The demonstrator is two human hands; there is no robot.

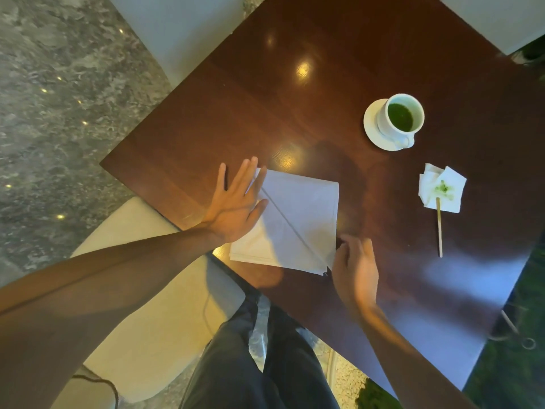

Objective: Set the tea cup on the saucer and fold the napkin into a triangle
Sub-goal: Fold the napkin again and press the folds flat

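Observation:
A white tea cup [401, 116] with green tea stands on its white saucer [372, 128] at the right of the dark wooden table [265, 98]. A white napkin [298, 219] lies near the table's front edge, with a diagonal crease from its upper left to its lower right corner. My left hand [236, 202] lies flat with spread fingers on the napkin's left part. My right hand [355, 267], blurred, is curled at the napkin's lower right corner; whether it pinches that corner I cannot tell.
A crumpled, green-stained tissue [442, 188] and a wooden stirrer [439, 228] lie right of the napkin. Pale upholstered chairs [182, 31] stand around the table. My legs in dark trousers are below the table's near corner.

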